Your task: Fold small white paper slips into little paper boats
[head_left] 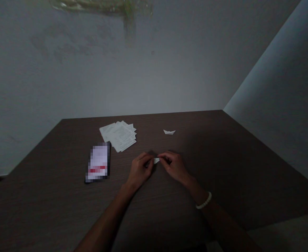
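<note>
My left hand (140, 168) and my right hand (175, 165) meet over the middle of the dark wooden table (51, 196). Both pinch a small folded piece of white paper (156, 160) between their fingertips, just above the tabletop. Most of the paper is hidden by the fingers. A white beaded bracelet (204, 202) sits on my right wrist. A finished little white paper boat (169, 132) rests on the table beyond my right hand.
A fanned stack of small white paper sheets (119, 135) lies at the back left. A phone (98, 162) with a lit screen lies left of my left hand. Grey walls close off the table at the back and right.
</note>
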{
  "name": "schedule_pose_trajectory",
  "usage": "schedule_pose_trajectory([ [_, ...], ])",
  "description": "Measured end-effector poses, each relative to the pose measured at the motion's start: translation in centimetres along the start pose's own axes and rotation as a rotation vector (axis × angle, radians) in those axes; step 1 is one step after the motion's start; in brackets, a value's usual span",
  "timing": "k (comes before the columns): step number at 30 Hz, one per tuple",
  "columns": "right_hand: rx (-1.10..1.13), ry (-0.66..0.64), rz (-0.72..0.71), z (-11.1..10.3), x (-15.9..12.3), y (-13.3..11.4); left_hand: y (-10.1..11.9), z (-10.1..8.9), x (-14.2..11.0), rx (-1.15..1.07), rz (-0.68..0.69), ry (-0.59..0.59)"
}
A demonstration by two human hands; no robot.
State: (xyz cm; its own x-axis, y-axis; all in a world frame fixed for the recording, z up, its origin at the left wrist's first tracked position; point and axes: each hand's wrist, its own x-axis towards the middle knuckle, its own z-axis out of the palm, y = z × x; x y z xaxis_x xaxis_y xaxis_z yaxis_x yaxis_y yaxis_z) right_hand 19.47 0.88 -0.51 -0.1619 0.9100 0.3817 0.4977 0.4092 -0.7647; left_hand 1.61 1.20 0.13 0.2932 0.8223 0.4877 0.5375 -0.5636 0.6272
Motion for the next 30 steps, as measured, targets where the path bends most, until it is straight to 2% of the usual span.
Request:
schedule_pose_trajectory([
  [20,-0.081,0.032,0.042,0.16,-0.01,-0.2,0.07,0.07,-0.03,-0.046,0.014,-0.039],
  [25,-0.128,0.118,0.093,0.03,0.08,-0.48,0.51,-0.27,0.03,-0.046,-0.003,-0.079],
  [30,-0.131,0.24,0.134,-0.3,0.18,-0.41,0.37,-0.47,0.01,0.003,-0.042,-0.063],
])
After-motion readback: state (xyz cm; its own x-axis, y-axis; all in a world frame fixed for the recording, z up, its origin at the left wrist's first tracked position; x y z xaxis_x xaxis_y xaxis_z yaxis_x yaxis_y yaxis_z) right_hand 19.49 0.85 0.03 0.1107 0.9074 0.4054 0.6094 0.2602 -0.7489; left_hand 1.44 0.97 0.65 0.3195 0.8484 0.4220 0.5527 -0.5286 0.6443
